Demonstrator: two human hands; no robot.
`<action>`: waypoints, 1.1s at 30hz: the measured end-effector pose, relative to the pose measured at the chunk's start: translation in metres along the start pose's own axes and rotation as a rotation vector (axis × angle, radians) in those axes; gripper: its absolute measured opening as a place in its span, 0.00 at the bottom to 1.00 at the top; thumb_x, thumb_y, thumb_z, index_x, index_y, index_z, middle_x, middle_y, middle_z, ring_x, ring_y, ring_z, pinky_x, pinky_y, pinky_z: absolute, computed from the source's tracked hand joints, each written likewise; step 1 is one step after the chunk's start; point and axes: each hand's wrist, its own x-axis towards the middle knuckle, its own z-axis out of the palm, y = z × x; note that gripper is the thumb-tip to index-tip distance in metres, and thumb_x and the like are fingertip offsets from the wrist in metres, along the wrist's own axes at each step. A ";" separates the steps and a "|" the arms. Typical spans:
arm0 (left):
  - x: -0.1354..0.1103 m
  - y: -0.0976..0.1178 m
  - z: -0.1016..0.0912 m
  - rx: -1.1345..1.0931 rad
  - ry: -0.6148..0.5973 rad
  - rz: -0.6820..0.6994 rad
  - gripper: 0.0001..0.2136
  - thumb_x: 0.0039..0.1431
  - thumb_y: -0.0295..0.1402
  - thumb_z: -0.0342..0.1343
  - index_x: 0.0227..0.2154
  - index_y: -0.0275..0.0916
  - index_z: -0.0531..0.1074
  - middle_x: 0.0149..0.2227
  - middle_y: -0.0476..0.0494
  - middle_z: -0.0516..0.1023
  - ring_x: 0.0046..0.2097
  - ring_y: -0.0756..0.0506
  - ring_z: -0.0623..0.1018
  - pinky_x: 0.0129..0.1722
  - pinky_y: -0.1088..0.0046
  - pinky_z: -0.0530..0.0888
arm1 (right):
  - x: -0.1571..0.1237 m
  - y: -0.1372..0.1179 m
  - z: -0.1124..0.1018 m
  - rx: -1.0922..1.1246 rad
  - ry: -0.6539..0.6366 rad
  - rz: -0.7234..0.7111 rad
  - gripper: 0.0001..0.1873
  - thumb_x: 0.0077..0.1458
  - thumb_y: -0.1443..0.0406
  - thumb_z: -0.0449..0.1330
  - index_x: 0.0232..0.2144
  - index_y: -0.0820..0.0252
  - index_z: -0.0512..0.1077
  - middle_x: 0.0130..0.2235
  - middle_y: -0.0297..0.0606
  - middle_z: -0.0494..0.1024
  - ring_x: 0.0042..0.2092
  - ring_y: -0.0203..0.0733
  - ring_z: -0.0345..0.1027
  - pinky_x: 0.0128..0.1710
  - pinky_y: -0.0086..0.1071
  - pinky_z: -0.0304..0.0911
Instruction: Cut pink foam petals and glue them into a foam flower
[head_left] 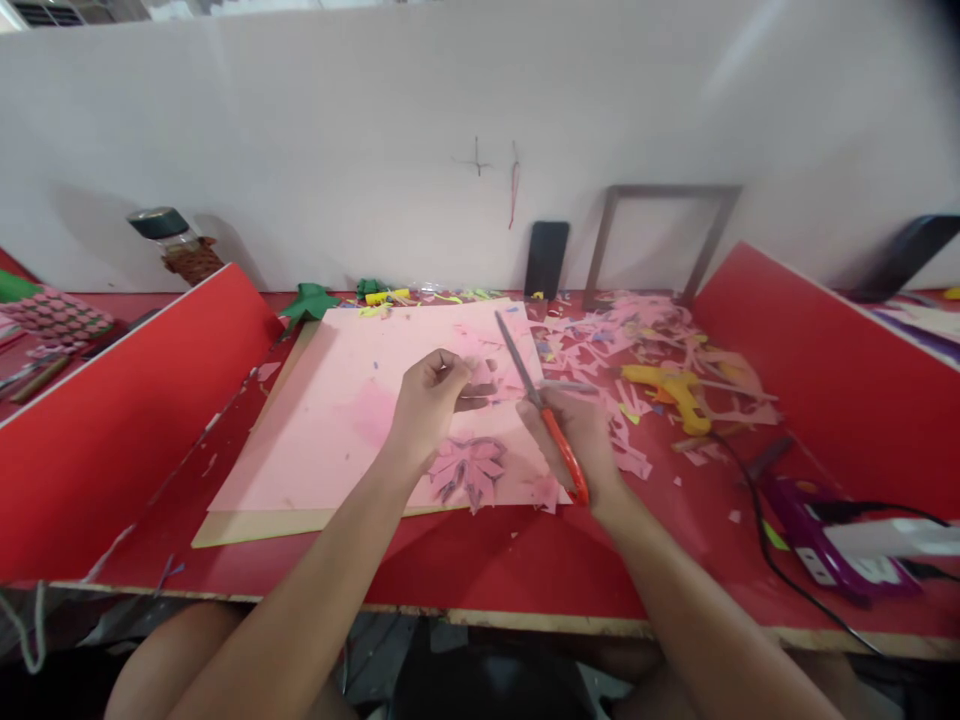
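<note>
My right hand [576, 430] is wrapped round the orange handle of a pair of scissors [561, 440], whose blades point up and to the left. Left of the blades, my left hand [433, 395] pinches a small piece of pink paper [481, 375] between thumb and fingers. Both hands are above a large pink sheet [300, 420] on the red table. Just below them lies a pink paper flower [468, 470] with dark-edged petals.
Pink paper scraps [637, 330] are heaped at the back right, near a yellow glue gun [675, 393]. A purple power strip [832, 550] with cords sits at the right. Red dividers [142, 410] flank the workspace. A black phone [547, 260] and a grey frame [609, 240] lean on the white wall.
</note>
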 end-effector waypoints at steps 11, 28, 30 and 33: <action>0.002 0.008 -0.010 0.120 0.003 0.089 0.09 0.53 0.36 0.64 0.27 0.38 0.71 0.22 0.54 0.65 0.24 0.54 0.68 0.31 0.75 0.76 | 0.001 0.004 -0.001 -0.123 -0.065 -0.102 0.24 0.55 0.46 0.62 0.39 0.60 0.70 0.22 0.29 0.66 0.24 0.38 0.62 0.25 0.29 0.54; -0.003 0.018 -0.016 0.223 -0.046 0.160 0.09 0.52 0.31 0.64 0.32 0.39 0.69 0.28 0.50 0.76 0.32 0.48 0.78 0.39 0.69 0.77 | -0.001 -0.008 -0.012 -0.076 -0.255 -0.036 0.21 0.58 0.51 0.61 0.43 0.61 0.79 0.28 0.36 0.76 0.26 0.36 0.65 0.27 0.28 0.59; -0.003 0.020 -0.017 0.220 -0.080 0.177 0.11 0.51 0.27 0.62 0.35 0.41 0.66 0.28 0.51 0.77 0.32 0.48 0.79 0.39 0.68 0.77 | -0.001 -0.011 -0.015 -0.009 -0.291 0.009 0.22 0.57 0.50 0.62 0.42 0.61 0.79 0.26 0.34 0.74 0.25 0.36 0.63 0.26 0.28 0.58; -0.003 0.020 -0.020 0.232 -0.106 0.180 0.16 0.49 0.24 0.60 0.40 0.43 0.65 0.27 0.54 0.75 0.30 0.48 0.79 0.36 0.70 0.76 | -0.002 -0.016 -0.018 0.113 -0.359 0.063 0.23 0.56 0.48 0.63 0.39 0.62 0.79 0.23 0.31 0.70 0.23 0.34 0.59 0.23 0.28 0.57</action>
